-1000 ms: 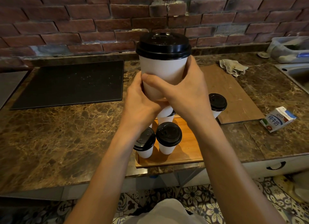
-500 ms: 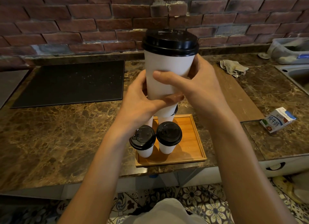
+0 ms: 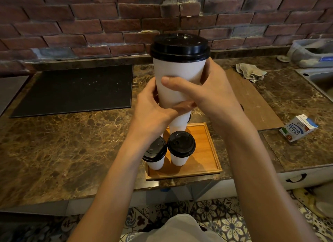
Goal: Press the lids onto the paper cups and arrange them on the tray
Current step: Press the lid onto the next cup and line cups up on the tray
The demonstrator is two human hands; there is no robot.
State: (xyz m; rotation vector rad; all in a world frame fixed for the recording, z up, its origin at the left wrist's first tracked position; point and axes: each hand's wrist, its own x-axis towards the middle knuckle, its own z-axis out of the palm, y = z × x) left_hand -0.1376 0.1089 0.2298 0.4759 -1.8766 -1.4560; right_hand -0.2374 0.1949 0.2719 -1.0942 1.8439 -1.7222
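Note:
I hold a tall white paper cup (image 3: 178,79) with a black lid (image 3: 180,47) upright, high above the counter. My left hand (image 3: 153,110) grips its lower left side and my right hand (image 3: 210,95) wraps its right side, thumb across the front. Below, a wooden tray (image 3: 203,151) sits at the counter's front edge. Two lidded white cups (image 3: 181,148) (image 3: 155,153) stand at the tray's front left, and another cup (image 3: 177,126) behind them is mostly hidden by my hands. The tray's right half is bare.
A black mat (image 3: 72,90) lies at the left of the marble counter. A wooden board (image 3: 252,101) lies right of the tray, a milk carton (image 3: 297,128) beyond it. A rag (image 3: 250,72), a plastic container (image 3: 313,52) and a sink (image 3: 320,79) are at the far right.
Both hands shifted the held cup slightly right and a little nearer. The lidded cup that stood on the wooden board is now hidden behind my right hand.

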